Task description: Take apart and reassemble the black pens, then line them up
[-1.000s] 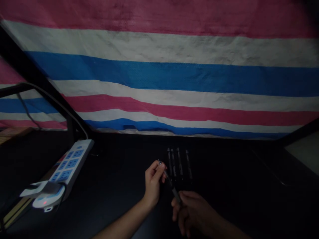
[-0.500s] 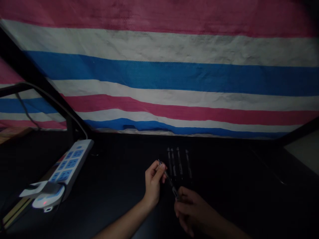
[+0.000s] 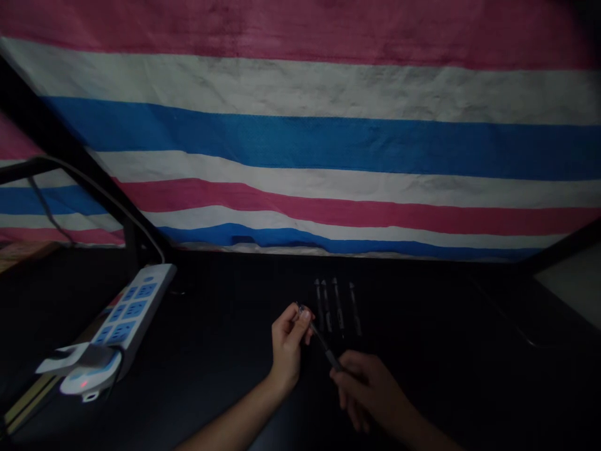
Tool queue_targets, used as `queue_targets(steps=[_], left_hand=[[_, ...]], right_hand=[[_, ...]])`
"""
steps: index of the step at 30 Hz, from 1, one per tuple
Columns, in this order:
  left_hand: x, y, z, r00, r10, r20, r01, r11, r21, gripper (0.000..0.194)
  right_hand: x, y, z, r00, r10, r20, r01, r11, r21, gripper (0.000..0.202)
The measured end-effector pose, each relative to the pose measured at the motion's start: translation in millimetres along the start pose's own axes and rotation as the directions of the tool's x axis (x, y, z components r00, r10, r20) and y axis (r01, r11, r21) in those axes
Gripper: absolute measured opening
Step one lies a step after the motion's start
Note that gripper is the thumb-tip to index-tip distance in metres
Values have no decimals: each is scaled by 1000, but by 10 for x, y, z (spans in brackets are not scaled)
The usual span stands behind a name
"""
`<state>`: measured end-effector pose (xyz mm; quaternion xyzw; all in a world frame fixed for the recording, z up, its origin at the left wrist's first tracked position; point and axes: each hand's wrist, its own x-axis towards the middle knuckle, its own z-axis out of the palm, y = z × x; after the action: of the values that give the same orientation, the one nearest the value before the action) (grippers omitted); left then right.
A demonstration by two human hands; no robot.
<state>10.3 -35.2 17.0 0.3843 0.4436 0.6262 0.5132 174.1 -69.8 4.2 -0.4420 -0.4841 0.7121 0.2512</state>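
Head view: left hand (image 3: 290, 335) hasn't really budged, fingers pinching the upper end of a dark pen (image 3: 323, 346), which slants from 11 toward 5 o'clock; right hand (image 3: 370, 385), at about 4 o'clock from the left, has shifted up a touch, its thumb and index finger now pinching the lower end, the others loosely curled; the bright tip past the left fingers looks darker now; four pens (image 3: 340, 310) still lie on the bench (image 3: 225, 313) at 1 o'clock, power strip (image 3: 134, 310) at 9.
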Motion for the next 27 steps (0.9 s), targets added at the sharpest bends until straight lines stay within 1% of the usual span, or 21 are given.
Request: queue_targets(steps=[1,2,3,4,6,7,9,13,16,18,20,22,23,25,27], left_hand=[[-4,2,-3,1000,2,13,-2,1000,-3,28],[-6,2,-7,1000,0,28,0,1000,-9,28],[-4,1,-13,999,-6,46,7,1000,-17,28],[0,0,-20,998,-15,65,17,999,-29,29],[12,0,-33,994,-38,102,44,997,-60,30],[18,2,-38,992,-48,119,58,995,-77,31],[28,11,-45,987,-64,150,80,992,-102,31],[33,27,-50,981,-68,181,91,988,-126,32],[30,32,-43,978,-57,199,83,989,-126,32],[28,43,-35,973,-35,230,64,991,-120,28],[31,65,-27,956,-18,292,55,991,-120,24],[50,90,-28,940,-15,340,59,991,-119,26],[68,102,-33,939,-14,344,56,992,-112,28],[120,119,-49,953,11,303,17,996,-91,35],[181,128,-71,966,50,252,-31,996,-79,48]], right_hand=[[-5,6,-3,999,-25,-23,25,999,-38,37],[-5,19,-11,1000,-25,-15,25,999,-33,38],[0,38,-21,1000,-2,25,1,1000,14,40],[9,57,-34,995,35,95,-43,996,84,42],[28,86,-61,965,94,243,-149,964,220,45],[35,91,-72,951,105,291,-186,945,268,46],[36,80,-86,931,113,348,-231,919,319,45],[14,41,-91,931,125,342,-248,905,345,44],[18,54,-93,930,121,347,-247,906,345,46],[31,72,-89,941,89,327,-204,919,337,47],[42,78,-77,964,39,262,-120,946,303,47],[39,62,-57,984,-15,177,-25,974,223,46],[32,47,-47,991,-48,127,26,986,165,46],[9,10,-32,992,-125,30,125,992,14,45],[-14,-22,-27,981,-191,-38,183,972,-149,42]])
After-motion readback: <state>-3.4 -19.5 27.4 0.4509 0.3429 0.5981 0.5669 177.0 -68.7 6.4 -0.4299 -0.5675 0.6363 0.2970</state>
